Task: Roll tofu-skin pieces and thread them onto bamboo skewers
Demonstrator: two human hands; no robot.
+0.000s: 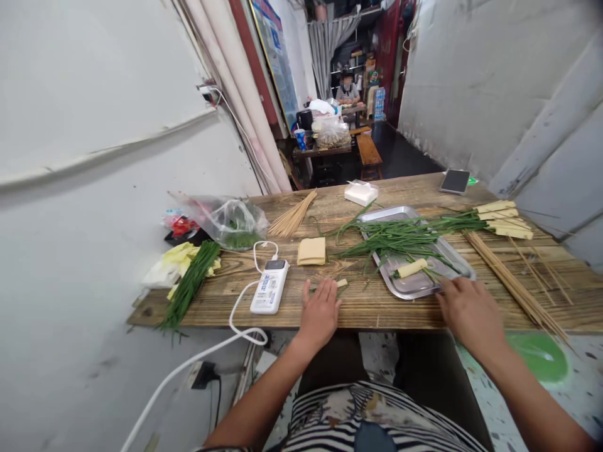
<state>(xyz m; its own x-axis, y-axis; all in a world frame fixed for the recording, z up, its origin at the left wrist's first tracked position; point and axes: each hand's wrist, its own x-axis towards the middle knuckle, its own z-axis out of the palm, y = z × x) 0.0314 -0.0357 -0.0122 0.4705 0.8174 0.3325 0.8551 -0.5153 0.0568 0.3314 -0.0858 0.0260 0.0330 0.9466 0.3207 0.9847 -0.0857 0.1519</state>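
My left hand (321,312) lies flat on the wooden table, fingers stretched out over a small pale roll (342,284) whose end shows beside the fingertips. The rest of that roll is hidden under the hand. Just beyond it sits a stack of square yellow tofu-skin sheets (311,251). My right hand (472,309) rests at the near right corner of the metal tray (406,290), fingers loosely bent and apart, no held thing visible. The tray bears long green chives (391,240) and one yellow roll with greens inside (412,269).
Left: a white power bank (270,287) with cable, a chive bundle (193,282) and a plastic bag (230,220). Wooden skewers (294,215) lie behind; more skewers (509,276) and skewered rolls (504,220) lie right. A phone (455,181) is at the back; a person (347,91) sits beyond.
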